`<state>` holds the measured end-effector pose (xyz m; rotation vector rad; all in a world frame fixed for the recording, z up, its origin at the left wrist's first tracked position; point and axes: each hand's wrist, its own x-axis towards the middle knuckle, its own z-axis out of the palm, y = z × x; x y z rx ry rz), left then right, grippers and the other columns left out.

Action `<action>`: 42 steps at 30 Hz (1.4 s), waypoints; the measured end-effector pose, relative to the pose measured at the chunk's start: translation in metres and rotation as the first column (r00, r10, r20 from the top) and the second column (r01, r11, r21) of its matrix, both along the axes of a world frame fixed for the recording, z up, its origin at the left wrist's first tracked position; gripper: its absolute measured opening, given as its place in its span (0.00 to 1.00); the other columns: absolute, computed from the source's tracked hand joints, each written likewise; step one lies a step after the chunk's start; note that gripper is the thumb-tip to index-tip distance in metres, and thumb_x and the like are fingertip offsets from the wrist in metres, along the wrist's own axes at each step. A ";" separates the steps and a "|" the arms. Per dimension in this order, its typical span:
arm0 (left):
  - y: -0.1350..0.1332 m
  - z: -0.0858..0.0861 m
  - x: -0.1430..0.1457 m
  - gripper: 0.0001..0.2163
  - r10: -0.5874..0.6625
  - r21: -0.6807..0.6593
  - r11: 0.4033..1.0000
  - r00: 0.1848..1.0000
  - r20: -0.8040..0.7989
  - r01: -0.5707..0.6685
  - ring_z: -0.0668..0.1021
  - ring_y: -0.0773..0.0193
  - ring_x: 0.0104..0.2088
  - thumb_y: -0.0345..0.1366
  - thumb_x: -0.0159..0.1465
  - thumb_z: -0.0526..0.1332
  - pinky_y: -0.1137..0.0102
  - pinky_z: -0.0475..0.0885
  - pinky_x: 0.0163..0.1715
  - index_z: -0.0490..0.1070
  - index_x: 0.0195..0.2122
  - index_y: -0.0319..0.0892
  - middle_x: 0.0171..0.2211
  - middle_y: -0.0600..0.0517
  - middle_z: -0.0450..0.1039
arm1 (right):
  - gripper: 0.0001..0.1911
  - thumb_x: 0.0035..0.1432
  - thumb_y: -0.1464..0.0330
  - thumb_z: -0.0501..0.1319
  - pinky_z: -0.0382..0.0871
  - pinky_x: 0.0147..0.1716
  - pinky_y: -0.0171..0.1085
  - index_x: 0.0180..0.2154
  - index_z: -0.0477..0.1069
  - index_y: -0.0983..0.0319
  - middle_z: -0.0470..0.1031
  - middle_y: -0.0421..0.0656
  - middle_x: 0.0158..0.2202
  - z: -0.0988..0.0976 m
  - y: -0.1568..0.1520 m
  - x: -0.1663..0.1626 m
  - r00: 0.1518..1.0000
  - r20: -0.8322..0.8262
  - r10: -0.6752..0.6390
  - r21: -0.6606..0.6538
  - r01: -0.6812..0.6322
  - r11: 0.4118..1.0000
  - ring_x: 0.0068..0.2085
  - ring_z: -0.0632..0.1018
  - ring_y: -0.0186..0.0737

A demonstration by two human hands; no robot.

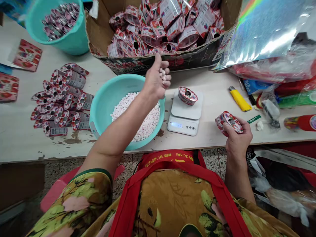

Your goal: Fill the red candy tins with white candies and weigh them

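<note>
My left hand (158, 75) is raised above the far right rim of a teal basin (103, 95), its fingers curled around several small pale candies (163, 74). More of these candies (150, 121) fill the bottom of the basin, partly hidden by my left forearm. On the right, my right hand (238, 135) grips an oval strawberry-print tin (228, 121) with a dark hole in its top. Between my hands a similar tin (188, 95) rests on a white digital scale (186, 110) with a lit display.
Behind stands a cardboard box (153, 64) full of such tins. Many more lie stacked (61, 102) at left, near a teal bucket (56, 44) of small metallic caps. A yellow box cutter (239, 98), a holographic sheet (264, 36) and a candy-filled bottle (300, 122) are at right.
</note>
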<state>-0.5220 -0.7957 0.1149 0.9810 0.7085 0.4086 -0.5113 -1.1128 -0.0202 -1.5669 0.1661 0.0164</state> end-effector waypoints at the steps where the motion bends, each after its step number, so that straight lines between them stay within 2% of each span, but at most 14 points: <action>1: 0.011 0.004 -0.012 0.19 -0.010 0.033 0.999 1.000 -0.027 0.011 0.59 0.74 0.15 0.54 0.67 0.62 0.75 0.51 0.12 0.65 0.29 0.44 0.18 0.59 0.60 | 0.31 0.36 0.64 0.77 0.73 0.24 0.29 0.45 0.76 0.62 0.80 0.42 0.41 -0.001 0.000 0.001 1.000 -0.007 -0.004 0.007 0.004 1.000 0.37 0.80 0.37; 5: 0.042 0.014 -0.055 0.12 -0.062 0.142 0.986 0.980 -0.190 0.089 0.61 0.73 0.15 0.46 0.66 0.65 0.76 0.51 0.11 0.68 0.32 0.45 0.18 0.58 0.61 | 0.30 0.37 0.64 0.77 0.75 0.25 0.30 0.45 0.76 0.62 0.80 0.41 0.40 0.000 0.003 0.004 1.000 -0.007 -0.008 0.031 0.008 0.999 0.38 0.81 0.38; 9: 0.050 0.013 -0.076 0.12 -0.122 0.102 0.983 0.956 -0.266 0.154 0.59 0.74 0.14 0.43 0.65 0.66 0.77 0.48 0.10 0.66 0.32 0.44 0.18 0.58 0.61 | 0.28 0.36 0.64 0.77 0.78 0.28 0.32 0.43 0.76 0.61 0.80 0.40 0.40 0.004 0.009 0.006 1.000 0.018 0.016 0.031 -0.016 0.999 0.39 0.81 0.39; 13: 0.034 0.009 -0.072 0.10 -0.286 0.089 0.945 0.928 -0.240 0.315 0.57 0.79 0.13 0.38 0.65 0.67 0.80 0.45 0.11 0.66 0.33 0.41 0.18 0.60 0.59 | 0.28 0.37 0.64 0.78 0.77 0.27 0.32 0.43 0.77 0.61 0.80 0.40 0.39 0.003 0.014 0.005 0.999 0.004 0.032 0.042 -0.032 0.999 0.37 0.81 0.38; 16: 0.019 0.004 -0.060 0.15 -0.433 0.125 0.875 0.871 -0.231 0.468 0.54 0.80 0.13 0.44 0.66 0.67 0.81 0.43 0.13 0.64 0.31 0.41 0.16 0.63 0.52 | 0.29 0.36 0.64 0.78 0.78 0.30 0.32 0.43 0.77 0.61 0.81 0.40 0.39 -0.001 0.013 0.003 1.000 0.013 0.024 0.059 -0.025 0.998 0.38 0.81 0.37; 19: 0.008 -0.002 -0.047 0.18 -0.502 0.215 0.803 0.825 -0.258 0.556 0.53 0.79 0.13 0.48 0.66 0.66 0.79 0.45 0.16 0.64 0.28 0.41 0.15 0.63 0.48 | 0.29 0.36 0.65 0.78 0.78 0.30 0.31 0.44 0.77 0.61 0.81 0.40 0.40 -0.003 0.010 0.003 1.000 -0.006 0.020 0.063 -0.019 0.998 0.38 0.81 0.37; 22: -0.003 -0.009 -0.038 0.14 -0.502 0.382 0.717 0.812 -0.300 0.584 0.59 0.76 0.17 0.42 0.64 0.67 0.77 0.50 0.20 0.68 0.28 0.40 0.16 0.61 0.54 | 0.30 0.35 0.64 0.78 0.76 0.26 0.30 0.44 0.77 0.60 0.81 0.40 0.41 -0.003 0.006 0.004 1.000 -0.026 0.015 0.036 -0.014 0.999 0.37 0.81 0.37; 24: -0.010 -0.013 -0.032 0.09 -0.477 0.529 0.624 0.817 -0.325 0.575 0.66 0.71 0.22 0.37 0.61 0.68 0.75 0.56 0.24 0.71 0.28 0.39 0.19 0.57 0.63 | 0.31 0.35 0.63 0.78 0.75 0.25 0.31 0.44 0.77 0.60 0.81 0.41 0.41 -0.004 0.005 0.005 1.000 -0.022 0.005 0.017 -0.005 1.000 0.37 0.81 0.38; 27: -0.019 -0.017 -0.024 0.06 -0.441 0.698 0.386 0.785 -0.435 0.603 0.72 0.63 0.31 0.35 0.59 0.68 0.71 0.60 0.31 0.74 0.29 0.42 0.25 0.54 0.71 | 0.31 0.35 0.62 0.78 0.76 0.26 0.32 0.44 0.76 0.61 0.80 0.41 0.40 -0.001 0.007 0.006 1.000 -0.019 0.001 0.008 -0.001 1.000 0.37 0.81 0.39; 30: -0.028 -0.021 -0.016 0.06 -0.363 0.712 0.134 0.702 -0.612 0.690 0.75 0.56 0.35 0.36 0.57 0.71 0.69 0.60 0.34 0.75 0.31 0.44 0.25 0.52 0.71 | 0.31 0.35 0.63 0.78 0.76 0.27 0.32 0.44 0.76 0.62 0.80 0.41 0.39 0.005 0.012 0.005 1.000 -0.003 0.020 0.021 -0.020 1.000 0.37 0.81 0.39; 32: -0.034 -0.024 -0.011 0.07 -0.302 0.706 0.010 0.675 -0.673 0.708 0.76 0.53 0.37 0.35 0.56 0.72 0.67 0.59 0.34 0.74 0.31 0.45 0.25 0.51 0.71 | 0.30 0.36 0.64 0.77 0.77 0.29 0.32 0.44 0.76 0.63 0.80 0.41 0.39 0.010 0.017 0.005 0.999 0.007 0.046 0.032 -0.046 0.998 0.38 0.81 0.38; 35: -0.042 -0.030 -0.005 0.04 -0.264 0.741 -0.137 0.696 -0.667 0.658 0.78 0.52 0.37 0.33 0.62 0.67 0.66 0.59 0.33 0.73 0.31 0.44 0.27 0.47 0.73 | 0.30 0.36 0.64 0.77 0.79 0.33 0.35 0.44 0.76 0.62 0.80 0.41 0.39 0.016 0.033 0.008 0.996 0.026 0.080 0.038 -0.081 0.996 0.39 0.81 0.39; 38: -0.046 -0.037 -0.003 0.02 -0.232 0.732 -0.276 0.696 -0.680 0.623 0.80 0.53 0.37 0.32 0.67 0.62 0.64 0.61 0.32 0.74 0.38 0.44 0.32 0.43 0.78 | 0.29 0.35 0.65 0.77 0.80 0.34 0.37 0.43 0.77 0.62 0.80 0.41 0.40 0.020 0.058 0.016 0.987 0.073 0.144 0.051 -0.148 0.988 0.40 0.81 0.41; 42: -0.044 -0.033 -0.007 0.07 -0.175 0.679 -0.344 0.666 -0.725 0.649 0.81 0.55 0.40 0.31 0.69 0.59 0.61 0.63 0.33 0.77 0.38 0.44 0.34 0.40 0.80 | 0.30 0.35 0.64 0.78 0.81 0.33 0.39 0.44 0.78 0.62 0.80 0.41 0.39 0.029 0.087 0.026 0.975 0.114 0.189 0.103 -0.200 0.974 0.39 0.81 0.40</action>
